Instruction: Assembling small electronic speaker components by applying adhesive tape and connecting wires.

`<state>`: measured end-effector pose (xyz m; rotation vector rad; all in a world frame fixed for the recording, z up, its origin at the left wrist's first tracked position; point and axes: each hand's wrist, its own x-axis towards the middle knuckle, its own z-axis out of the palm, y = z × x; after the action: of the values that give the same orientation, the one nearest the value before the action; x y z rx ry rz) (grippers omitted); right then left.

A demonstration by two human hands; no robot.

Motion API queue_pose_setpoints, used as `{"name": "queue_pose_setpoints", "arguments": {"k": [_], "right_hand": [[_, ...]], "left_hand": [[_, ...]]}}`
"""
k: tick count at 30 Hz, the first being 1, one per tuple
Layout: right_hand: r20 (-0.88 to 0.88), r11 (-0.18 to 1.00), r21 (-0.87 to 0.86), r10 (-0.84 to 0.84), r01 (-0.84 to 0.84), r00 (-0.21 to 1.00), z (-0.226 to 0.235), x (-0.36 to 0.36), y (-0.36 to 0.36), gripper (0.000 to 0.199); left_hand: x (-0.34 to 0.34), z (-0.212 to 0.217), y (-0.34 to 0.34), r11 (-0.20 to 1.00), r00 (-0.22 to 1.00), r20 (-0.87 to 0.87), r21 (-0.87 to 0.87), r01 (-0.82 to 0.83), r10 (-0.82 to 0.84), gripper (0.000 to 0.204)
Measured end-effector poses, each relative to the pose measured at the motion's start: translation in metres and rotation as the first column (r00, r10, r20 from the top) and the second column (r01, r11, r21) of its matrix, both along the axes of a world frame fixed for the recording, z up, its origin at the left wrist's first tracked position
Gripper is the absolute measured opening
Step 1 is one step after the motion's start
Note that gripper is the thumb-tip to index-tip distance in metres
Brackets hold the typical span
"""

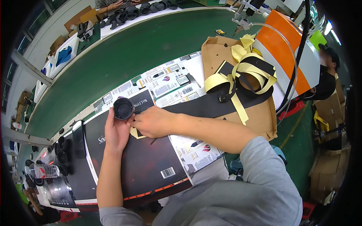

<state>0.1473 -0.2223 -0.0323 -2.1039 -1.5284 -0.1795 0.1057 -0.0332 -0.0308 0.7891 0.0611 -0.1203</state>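
Note:
A small round black cup-shaped part (123, 108) is held up in my left hand (116, 132), its open side facing me. My fingers and thumb wrap its lower edge. Right beside it, my right hand (154, 122) is closed in a pinch, its fingertips close to the part's lower right side; what they hold is hidden. Under the right hand, a scrap of pale yellow backing paper (134, 132) with a dark piece lies on the black printed cardboard sheet (151, 162). A wide black strip (200, 106) runs from behind my right forearm toward an open carton.
The shallow cardboard carton (269, 126) at right holds curled yellow-and-black strips (245, 75). Behind it stands an orange and white machine (281, 49). Several black cups (62, 156), a phone-like black slab (78, 139) and a plastic bottle (45, 171) are at left. Other people sit nearby.

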Motion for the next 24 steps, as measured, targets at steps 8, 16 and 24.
{"name": "queue_pose_setpoints", "arguments": {"k": [8,16,24], "right_hand": [[0.013,0.999,0.05,0.01,-0.011,1.0,-0.0062,0.0008,0.0012,0.011],[0.004,0.998,0.055,0.016,-0.016,1.0,-0.001,-0.0008,0.0001,0.012],[-0.024,1.0,0.001,-0.019,0.02,1.0,-0.0016,-0.002,0.0012,0.012]], "left_hand": [[-0.0008,0.0003,0.0001,1.0,1.0,0.0,-0.023,-0.014,0.014,0.048],[-0.001,0.003,-0.0016,1.0,1.0,0.006,-0.02,-0.009,0.009,0.049],[-0.0007,0.004,-0.0023,1.0,1.0,0.003,-0.004,-0.013,0.013,0.049]]}}
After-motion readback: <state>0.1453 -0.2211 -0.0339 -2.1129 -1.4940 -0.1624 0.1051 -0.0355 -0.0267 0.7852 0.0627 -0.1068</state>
